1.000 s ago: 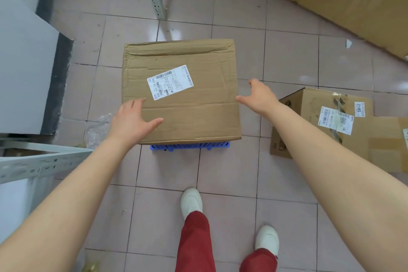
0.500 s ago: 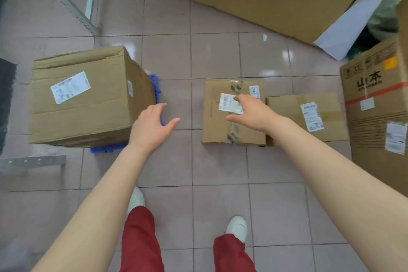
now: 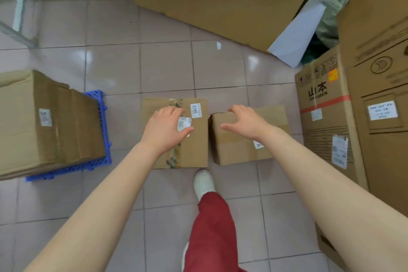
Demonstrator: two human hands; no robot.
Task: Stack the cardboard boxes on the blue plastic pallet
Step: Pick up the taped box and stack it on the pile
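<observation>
A large cardboard box [image 3: 33,123] sits on the blue plastic pallet [image 3: 100,121] at the left. Two smaller cardboard boxes lie side by side on the tiled floor ahead of me: a taped one with white labels [image 3: 196,139] and a plainer one [image 3: 234,150] to its right. My left hand [image 3: 165,130] hovers over the taped box with fingers spread, holding nothing. Fingers apart and empty, my right hand [image 3: 247,123] hangs over the right box. Whether either hand touches a box is unclear.
Tall printed cartons [image 3: 326,117] stand at the right. A big flat cardboard sheet [image 3: 216,2] leans at the back with a white sheet [image 3: 298,37] beside it. Metal shelf legs [image 3: 19,6] rise at the far left. My white shoe [image 3: 203,183] is just below the taped box.
My view has swung right, away from the box on the pallet. Both hands left that box and moved over the two small boxes on the floor, and I stepped closer.
</observation>
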